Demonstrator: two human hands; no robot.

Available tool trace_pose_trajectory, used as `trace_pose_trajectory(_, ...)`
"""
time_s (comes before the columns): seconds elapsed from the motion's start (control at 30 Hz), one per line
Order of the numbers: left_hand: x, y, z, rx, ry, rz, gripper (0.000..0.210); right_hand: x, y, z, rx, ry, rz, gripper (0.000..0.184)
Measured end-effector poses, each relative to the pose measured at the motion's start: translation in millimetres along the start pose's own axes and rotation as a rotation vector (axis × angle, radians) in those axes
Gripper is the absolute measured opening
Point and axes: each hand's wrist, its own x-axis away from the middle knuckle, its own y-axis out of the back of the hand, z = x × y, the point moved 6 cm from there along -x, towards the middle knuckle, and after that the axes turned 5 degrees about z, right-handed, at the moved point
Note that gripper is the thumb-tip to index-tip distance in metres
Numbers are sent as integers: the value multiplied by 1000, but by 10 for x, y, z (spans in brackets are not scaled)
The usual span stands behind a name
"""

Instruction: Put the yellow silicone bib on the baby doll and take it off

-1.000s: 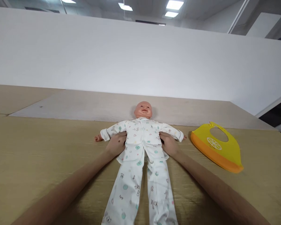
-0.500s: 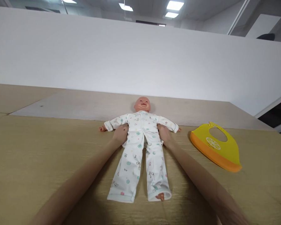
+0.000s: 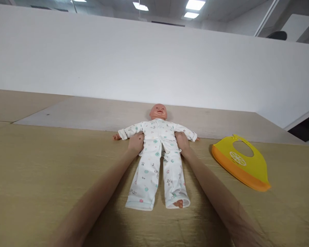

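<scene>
A baby doll (image 3: pixel 158 137) lies face up on the table, its head toward the wall and its arms spread sideways. It wears a white printed top and white trousers (image 3: pixel 145 178) with small animals and dots. One foot (image 3: pixel 179 203) shows inside a trouser cuff; the other foot is hidden. My left hand (image 3: pixel 136 142) is closed on one side of the doll's torso, below its armpit. On the opposite side my right hand (image 3: pixel 182 140) grips it in the same way. Fingertips of both hands are hidden behind the doll and its clothes.
To the right lies a yellow bib (image 3: pixel 243 157) with an orange pocket and a white citrus print. The wooden table (image 3: pixel 54 164) has a paler strip along its back. A white partition (image 3: pixel 144 61) rises behind it.
The doll has shifted slightly away from me toward the wall, its trouser legs sliding up with it. Both hands have moved along while keeping their hold. The view has tilted a little.
</scene>
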Motion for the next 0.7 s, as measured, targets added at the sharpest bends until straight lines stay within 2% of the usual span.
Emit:
trace_pose_trajectory(0.27, -39, 8, -14, -141, 14, -23, 27, -68, -23, -46, 1, -25, 12, 24)
trace_pose_trajectory(0.4, 20, 51, -23, -125, -7, -45, 30, -8, 0, -58, -89, -22, -24, 24)
trace_pose_trajectory(0.53, 222, 102, -23, -109, -8, -44, 30, 166, 43, -52, -215, 40, -105, 31)
trace_pose_trajectory(0.7, 669, 151, -65, -88, -122, -51, 27, 658, 115, -9, -345, 189, -234, 41)
